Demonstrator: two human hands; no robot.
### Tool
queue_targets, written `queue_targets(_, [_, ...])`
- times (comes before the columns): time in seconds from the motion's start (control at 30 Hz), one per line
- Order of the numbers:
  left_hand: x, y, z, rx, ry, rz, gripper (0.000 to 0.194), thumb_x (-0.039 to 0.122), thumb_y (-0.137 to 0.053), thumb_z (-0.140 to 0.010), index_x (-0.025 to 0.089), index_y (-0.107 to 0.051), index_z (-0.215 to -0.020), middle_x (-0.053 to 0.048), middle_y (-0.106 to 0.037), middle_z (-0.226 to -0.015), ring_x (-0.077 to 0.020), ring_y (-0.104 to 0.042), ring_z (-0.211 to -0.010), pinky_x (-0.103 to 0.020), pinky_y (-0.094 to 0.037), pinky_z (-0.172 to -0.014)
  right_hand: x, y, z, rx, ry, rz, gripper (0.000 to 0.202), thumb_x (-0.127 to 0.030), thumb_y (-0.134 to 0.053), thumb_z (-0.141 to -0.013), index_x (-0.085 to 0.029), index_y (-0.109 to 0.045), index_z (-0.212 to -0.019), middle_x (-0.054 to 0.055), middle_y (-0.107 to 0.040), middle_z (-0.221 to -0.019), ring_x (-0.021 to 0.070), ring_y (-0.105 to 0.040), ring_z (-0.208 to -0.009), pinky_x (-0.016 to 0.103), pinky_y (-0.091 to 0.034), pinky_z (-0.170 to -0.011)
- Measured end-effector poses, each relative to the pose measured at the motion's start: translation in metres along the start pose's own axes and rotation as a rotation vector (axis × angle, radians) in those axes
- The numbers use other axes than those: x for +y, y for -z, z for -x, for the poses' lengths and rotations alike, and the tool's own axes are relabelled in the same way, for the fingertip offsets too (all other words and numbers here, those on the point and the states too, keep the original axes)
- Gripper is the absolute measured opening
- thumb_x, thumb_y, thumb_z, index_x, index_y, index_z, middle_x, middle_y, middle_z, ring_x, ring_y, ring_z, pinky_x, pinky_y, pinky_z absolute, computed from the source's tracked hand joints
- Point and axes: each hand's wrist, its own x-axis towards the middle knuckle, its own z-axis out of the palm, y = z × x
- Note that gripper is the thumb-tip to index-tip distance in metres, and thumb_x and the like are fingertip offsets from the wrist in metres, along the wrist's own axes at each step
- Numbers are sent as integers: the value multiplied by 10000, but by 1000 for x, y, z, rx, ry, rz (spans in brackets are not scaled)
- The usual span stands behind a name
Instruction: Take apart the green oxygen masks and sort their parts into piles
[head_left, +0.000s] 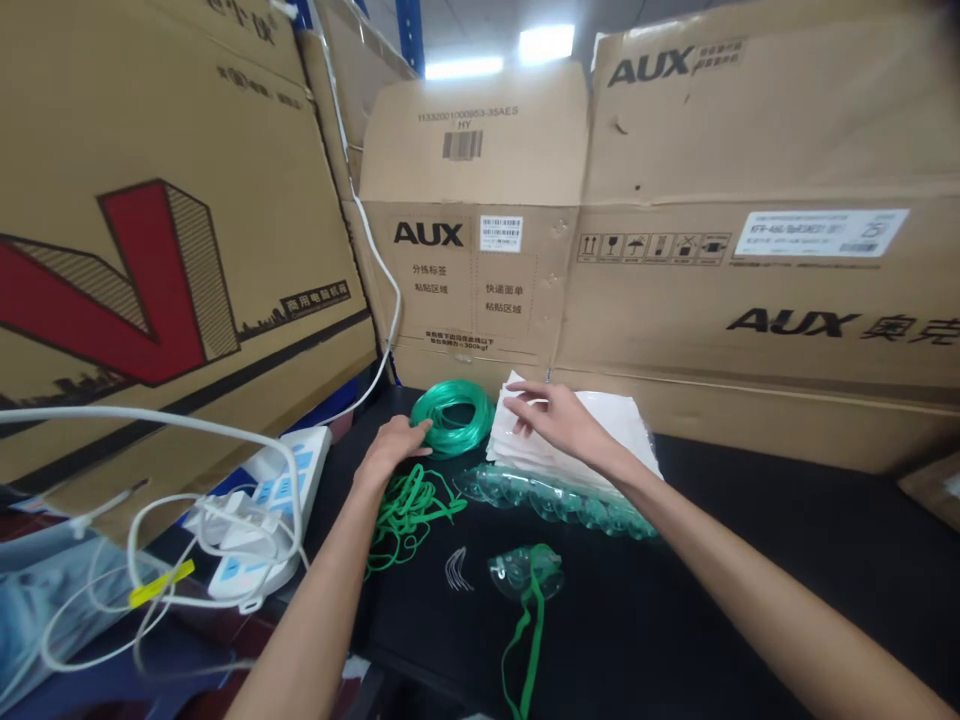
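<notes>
My left hand (397, 442) is at the left edge of a coil of clear green tubing (469, 432), its fingertips touching the coil; whether it grips is unclear. My right hand (551, 415) hovers over a stack of white sheets or bags (619, 425), fingers apart and nothing between them. Below the stack lies a row of clear green masks (555, 498). Loose green elastic straps (412, 510) lie below my left hand. Nearer to me are a few thin metal strips (457, 570) and a single mask (517, 572) with a green strap.
Large cardboard boxes (480, 290) wall the back of the black table (622, 610). On the left stand another box (97, 260) and a white power strip (289, 490) with tangled white cables. A blue plastic bag lies at far left.
</notes>
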Motion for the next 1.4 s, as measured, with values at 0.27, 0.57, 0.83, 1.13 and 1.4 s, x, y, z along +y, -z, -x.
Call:
queue_targets(0.27, [13, -9, -5, -22, -83, 228, 327, 348, -681, -1055, 153, -657, -1317, -107, -700, -1265, -234, -729, -1031, -420, -642, -869, 40, 30, 129, -44, -4, 136, 343, -458, -633, -1023, -224, -778, -1228, 77, -804, -1083, 239, -762, -895, 402, -597, -859])
queue_targets(0.57, [30, -2, 16, 187, -164, -51, 425, 349, -764, -988, 132, -681, -1344, -173, -688, -1369, -334, -664, -1247, -545, -508, -1102, 39, -9, 186, -9, -10, 268, 317, -394, -591, -1076, -311, -703, -1360, 68, -732, -1239, 222, -743, -956, 385, -651, -835])
queue_targets(0.83, [-14, -20, 141, -103, -793, -248, 375, 476, -719, -998, 366, -709, -1356, -3, -741, -1315, -287, -681, -1204, -486, -482, -1125, 55, -53, 181, 16, 108, 458, 423, -171, -571, -1057, -279, -590, -1465, 114, -644, -1416, 310, -659, -1292, 573, -561, -1115])
queue_targets(1.13, [-25, -100, 173, -408, -913, -108, 333, -8, -570, -1032, 258, -728, -1155, 26, -716, -1090, -171, -669, -1008, -347, -522, -987, 52, -52, 219, 118, -123, 219, 313, -189, -599, -1034, -354, -548, -1295, 16, -654, -1360, 204, -679, -1213, 366, -580, -1012])
queue_targets(1.4, [-10, -110, 201, -299, -830, 30, 81, 270, -731, -1019, 237, -657, -1011, 13, -643, -1007, -195, -617, -972, -369, -489, -889, 57, -49, 246, 381, -219, 282, 250, -238, -642, -1054, -343, -612, -1279, -27, -731, -1202, 163, -688, -1046, 274, -527, -935])
